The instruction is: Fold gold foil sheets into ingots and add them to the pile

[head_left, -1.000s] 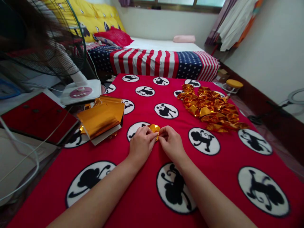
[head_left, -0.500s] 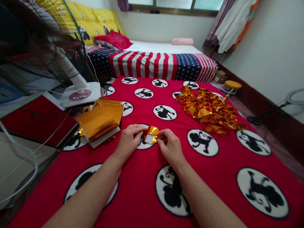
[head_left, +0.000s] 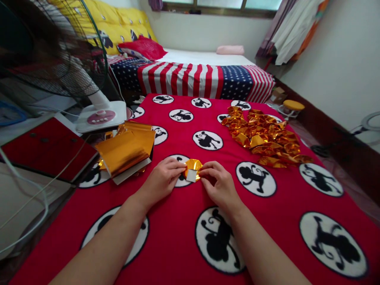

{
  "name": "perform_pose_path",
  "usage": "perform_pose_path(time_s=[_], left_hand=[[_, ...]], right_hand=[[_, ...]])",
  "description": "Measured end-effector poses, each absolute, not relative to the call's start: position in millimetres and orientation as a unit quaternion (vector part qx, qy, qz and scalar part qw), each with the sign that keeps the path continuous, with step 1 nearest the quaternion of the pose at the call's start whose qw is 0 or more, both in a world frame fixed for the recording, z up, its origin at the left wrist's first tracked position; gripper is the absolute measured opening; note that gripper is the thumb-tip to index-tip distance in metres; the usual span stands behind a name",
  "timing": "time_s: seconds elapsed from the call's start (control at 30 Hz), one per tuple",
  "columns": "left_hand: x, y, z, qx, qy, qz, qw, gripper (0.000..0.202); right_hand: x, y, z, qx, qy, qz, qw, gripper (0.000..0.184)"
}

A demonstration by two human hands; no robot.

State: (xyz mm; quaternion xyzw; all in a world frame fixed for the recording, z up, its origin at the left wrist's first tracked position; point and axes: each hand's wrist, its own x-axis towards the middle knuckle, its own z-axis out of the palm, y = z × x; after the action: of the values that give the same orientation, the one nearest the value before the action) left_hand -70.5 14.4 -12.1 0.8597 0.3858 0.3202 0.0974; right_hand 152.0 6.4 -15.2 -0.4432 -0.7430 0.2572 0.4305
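Gold foil piece (head_left: 193, 164) now shows a white square of backing that was hidden a second ago; it sits near the middle of the red monkey-print blanket (head_left: 178, 233). Left hand (head_left: 162, 182) and right hand (head_left: 220, 184) pinch it narrowly from either side. Folded gold strips (head_left: 264, 138) heap toward the far right corner, and a stack of gold foil sheets (head_left: 126, 152) lies near the left edge.

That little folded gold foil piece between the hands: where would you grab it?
I'd pinch the folded gold foil piece across its far and near edges, coming down from above on the far side. The left hand and right hand crowd its two sides, and it sits low on the red blanket, so those edges look freest.
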Motion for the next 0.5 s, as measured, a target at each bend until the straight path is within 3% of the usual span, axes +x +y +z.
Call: perform_pose_path(time_s=[0.5], left_hand=[[-63.5,11.8,-7.6,0.867,0.386,0.296,0.113,0.023]], right_hand=[[155.1,6.9,-13.0,-0.449,-0.762,0.243,0.398,0.023]])
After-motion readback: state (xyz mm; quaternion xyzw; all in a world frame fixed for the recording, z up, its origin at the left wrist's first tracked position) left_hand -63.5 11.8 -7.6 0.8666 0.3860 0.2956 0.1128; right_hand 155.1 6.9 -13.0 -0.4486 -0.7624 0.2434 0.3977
